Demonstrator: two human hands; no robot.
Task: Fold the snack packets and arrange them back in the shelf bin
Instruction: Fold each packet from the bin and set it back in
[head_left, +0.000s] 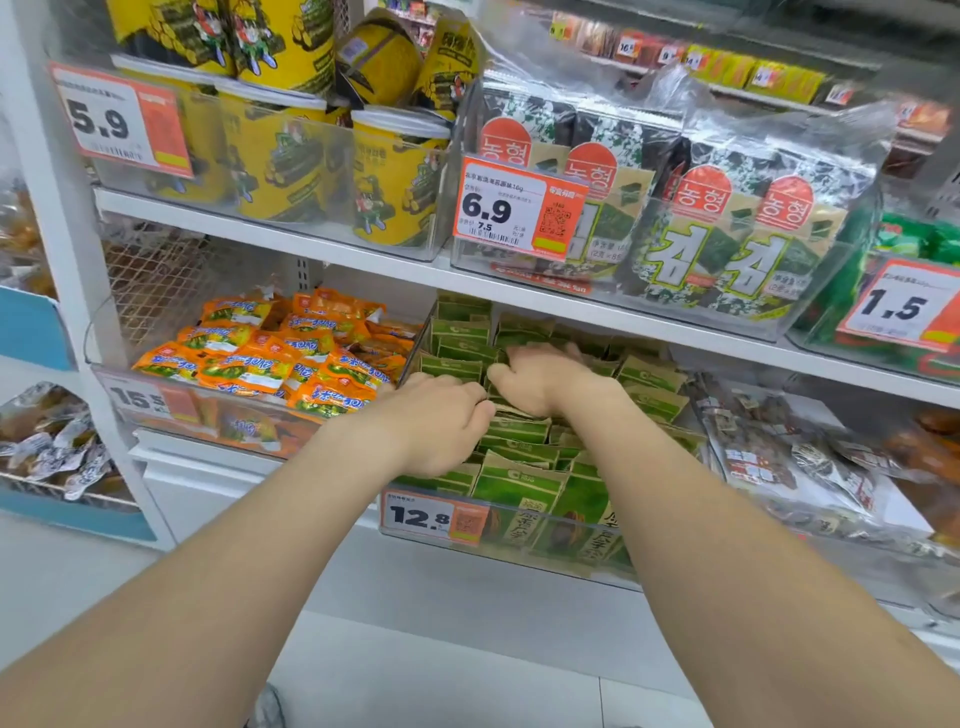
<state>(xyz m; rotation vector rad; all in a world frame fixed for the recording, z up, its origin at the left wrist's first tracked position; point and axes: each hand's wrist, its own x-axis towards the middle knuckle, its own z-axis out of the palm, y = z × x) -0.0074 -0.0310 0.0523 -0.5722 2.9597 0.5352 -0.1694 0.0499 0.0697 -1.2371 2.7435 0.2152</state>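
A clear shelf bin (524, 545) with a 12.8 price tag holds several green and tan snack packets (519, 483) standing in rows. Both my hands reach into it from the front. My left hand (441, 421) lies knuckles up over the packets at the bin's left side, fingers curled down among them. My right hand (540, 376) is deeper in the bin, fingers bent over the packet tops in the middle rows. What either hand's fingertips grasp is hidden.
Orange snack packs (270, 353) fill the bin to the left. Clear bagged snacks (779, 457) lie to the right. The shelf above (363, 254) carries yellow cups (280, 156) and seaweed packs (727, 228), overhanging the green packets.
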